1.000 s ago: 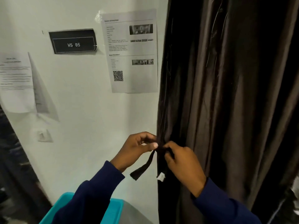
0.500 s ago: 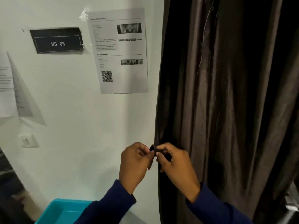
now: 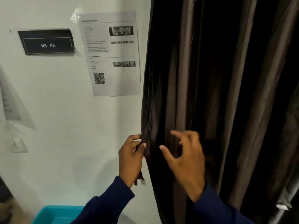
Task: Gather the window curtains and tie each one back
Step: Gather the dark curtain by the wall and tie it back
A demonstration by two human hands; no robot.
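Two bare hands emerge from long navy-blue sleeves [image 3: 103,206].

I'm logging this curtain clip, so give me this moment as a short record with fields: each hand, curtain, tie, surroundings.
left hand: grips the tie at the curtain's left edge
right hand: fingers spread, holding nothing, in front of the curtain
curtain: dark, hanging in folds, not tied back
tie: dark strip, end dangling below the left hand
wall: WS 05 sign, printed sheet
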